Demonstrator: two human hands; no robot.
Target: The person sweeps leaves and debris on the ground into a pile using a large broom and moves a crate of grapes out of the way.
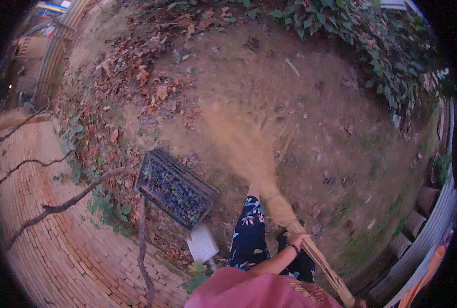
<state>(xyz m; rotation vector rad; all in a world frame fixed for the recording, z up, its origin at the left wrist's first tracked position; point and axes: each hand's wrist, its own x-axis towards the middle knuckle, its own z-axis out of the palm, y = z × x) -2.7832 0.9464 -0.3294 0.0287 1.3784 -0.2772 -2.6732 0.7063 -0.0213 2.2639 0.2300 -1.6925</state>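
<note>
My left hand [297, 240], with a dark bracelet at the wrist, is closed round the handle of a straw broom [280, 209]. The broom slants from the lower right up toward the middle. Its spread bristles are smeared by motion over the bare soil, beyond my legs. At the handle's top end, by the dark lower rim, a small dim patch may be my right hand; its fingers cannot be made out. Left of my legs, a dark plastic crate [177, 192] full of purple grapes stands on the ground, apart from the broom.
Dry leaves [146, 82] lie scattered at the upper left. A white block [202, 243] sits beside the crate. Bare vine stems [69, 204] cross a brick path [48, 169] on the left. Leafy vines [351, 36] hang at the upper right. Corrugated sheeting [423, 262] borders the right.
</note>
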